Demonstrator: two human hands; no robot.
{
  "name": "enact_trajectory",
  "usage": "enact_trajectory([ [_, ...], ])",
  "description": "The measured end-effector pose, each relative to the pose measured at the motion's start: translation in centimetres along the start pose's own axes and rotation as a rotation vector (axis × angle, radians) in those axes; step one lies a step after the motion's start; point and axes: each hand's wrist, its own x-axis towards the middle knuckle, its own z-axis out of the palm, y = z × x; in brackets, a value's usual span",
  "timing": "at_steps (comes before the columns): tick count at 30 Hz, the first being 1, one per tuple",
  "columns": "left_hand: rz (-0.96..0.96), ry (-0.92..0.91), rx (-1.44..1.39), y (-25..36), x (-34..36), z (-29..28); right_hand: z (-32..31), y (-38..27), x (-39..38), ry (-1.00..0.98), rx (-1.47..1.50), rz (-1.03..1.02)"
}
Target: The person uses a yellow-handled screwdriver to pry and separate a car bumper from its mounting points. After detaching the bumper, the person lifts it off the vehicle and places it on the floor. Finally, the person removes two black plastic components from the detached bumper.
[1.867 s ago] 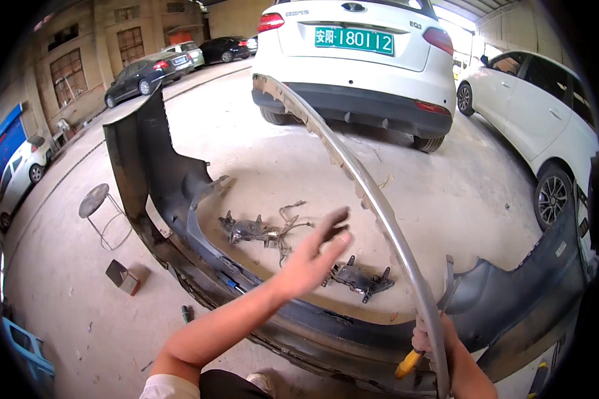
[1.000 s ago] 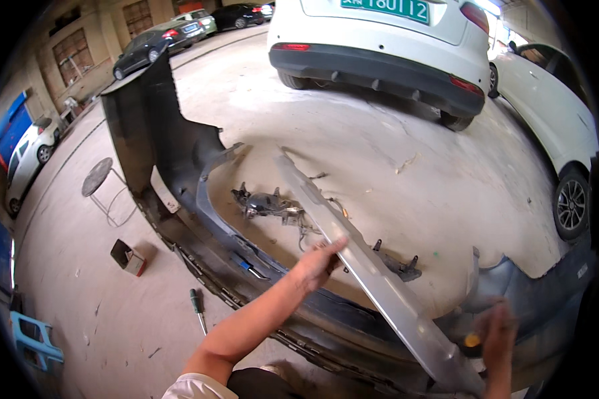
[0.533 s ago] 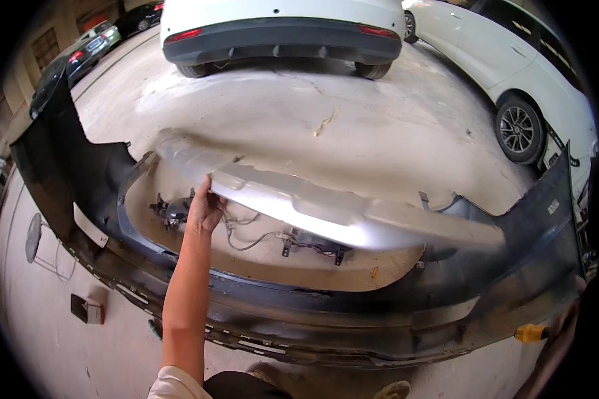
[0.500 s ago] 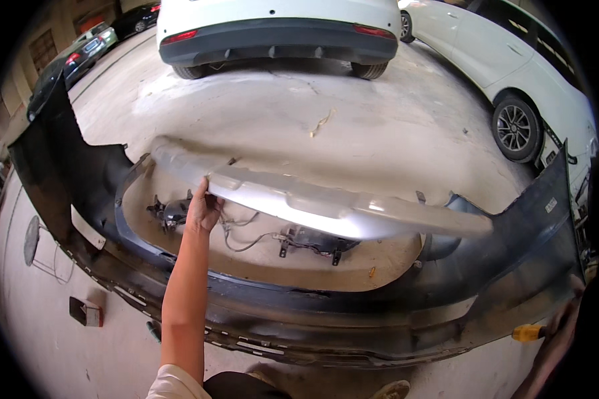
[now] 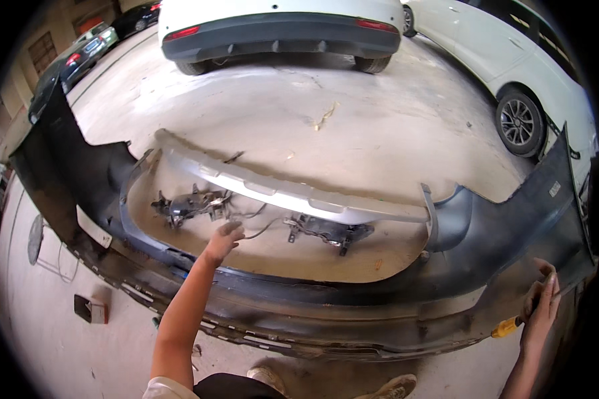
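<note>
Silver strip (image 5: pixel 266 189) free of the left grip (image 5: pixel 223 243)

The left grip was empty, fingers loosely bent; the right grip (image 5: pixel 541 302) was closed loosely on a yellow-handled tool (image 5: pixel 506 326). Just beyond the left grip lay two black wired parts (image 5: pixel 329 229). Past them lay the strip, its long axis crosswise: one end pointed far left, the other slanted nearer, toward the right grip's side. Half a second earlier, the left grip had been pinching it. The left forearm (image 5: pixel 186 312) reached forward; the right grip's fingers pointed up, beside the black bumper (image 5: pixel 506 233) curving around both wired parts.
</note>
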Motion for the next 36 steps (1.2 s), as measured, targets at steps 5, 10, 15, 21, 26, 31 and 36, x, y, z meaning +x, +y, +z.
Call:
enact_trajectory([
  [5, 0.164, -0.017, 0.381, -2.2, -7.5, -3.8, 5.7, -2.0, -0.3, -0.376, 0.074, -0.05],
  [10, 0.189, -0.015, 0.722, -4.1, -15.0, -3.2, 6.5, -1.4, 0.0, -0.596, -0.066, -0.052],
  [15, 0.194, 0.024, 0.937, -7.3, -22.0, -5.2, 11.7, 4.7, 0.4, -0.612, -0.245, -0.566],
  [21, 0.192, 0.05, 1.009, -8.7, -22.9, -5.6, 13.9, 0.5, -2.8, -0.989, -0.159, -0.013],
  [26, 0.052, 0.171, 1.351, -9.2, -16.2, -8.0, 12.8, 2.1, -2.9, -1.075, -0.169, 0.023],
  [31, 0.283, 0.456, 1.553, -13.0, -10.4, -13.2, 9.6, 6.3, -2.8, -1.038, -0.341, -0.143],
  [36, 0.29, 0.307, 1.753, -11.9, -9.3, -12.7, 7.1, 7.3, -3.7, -1.057, -0.556, -0.135],
])
